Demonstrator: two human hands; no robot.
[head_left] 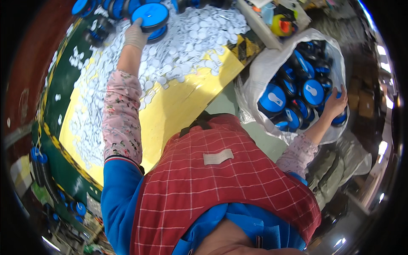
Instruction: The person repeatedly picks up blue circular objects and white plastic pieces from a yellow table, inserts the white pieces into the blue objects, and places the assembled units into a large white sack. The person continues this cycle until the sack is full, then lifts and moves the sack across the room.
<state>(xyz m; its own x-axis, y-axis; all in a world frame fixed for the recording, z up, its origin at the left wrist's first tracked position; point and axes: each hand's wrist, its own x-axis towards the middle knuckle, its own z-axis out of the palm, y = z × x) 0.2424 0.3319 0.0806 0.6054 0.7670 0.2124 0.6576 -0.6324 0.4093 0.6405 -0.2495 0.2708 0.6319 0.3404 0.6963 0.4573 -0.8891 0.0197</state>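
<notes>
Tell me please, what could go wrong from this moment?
The left hand holds a blue-and-black disc at its near edge, so it might slip and scatter the loose white pieces.

In the white sack, other discs lie crowded together; the right hand reaching there could perhaps knock them together and scuff them.

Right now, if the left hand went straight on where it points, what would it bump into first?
The left hand is on the edge of a blue-and-black wheel, so that seems to come first. Past it, the line soon leaves the picture, and depth is unclear.
</notes>
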